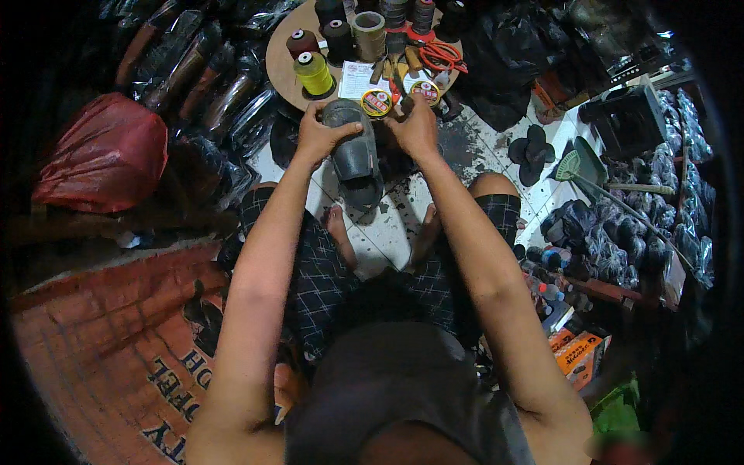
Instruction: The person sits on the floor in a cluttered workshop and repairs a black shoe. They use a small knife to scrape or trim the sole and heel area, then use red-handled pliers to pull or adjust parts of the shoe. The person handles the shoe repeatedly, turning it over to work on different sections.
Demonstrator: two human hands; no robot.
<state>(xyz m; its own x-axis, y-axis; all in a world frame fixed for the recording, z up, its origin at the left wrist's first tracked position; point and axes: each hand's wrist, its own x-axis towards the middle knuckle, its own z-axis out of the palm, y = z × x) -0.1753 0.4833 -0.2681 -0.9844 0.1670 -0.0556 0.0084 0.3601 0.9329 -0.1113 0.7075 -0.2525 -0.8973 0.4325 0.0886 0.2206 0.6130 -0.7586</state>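
Observation:
My left hand (319, 136) grips a dark grey slip-on shoe (353, 155) by its side, thumb across the top. The shoe's opening points toward me. Just right of it, my right hand (417, 128) is closed by the edge of the round wooden table (280, 66). A small dark thing shows at its fingertips, too unclear to name. Beside these fingers lie two round yellow-rimmed tins, a left tin (377, 102) and a right tin (425, 94). Behind the tins are wooden-handled tools (414, 59) and orange-handled scissors (442, 56) on a white paper (355, 77).
A yellow thread spool (314, 74) and several darker spools stand on the table. Dark round pieces (532, 152) lie on the tiled floor at right, near a green fly swatter (570, 167). Plastic-wrapped goods (213, 77) and a red bag (105, 155) crowd the left.

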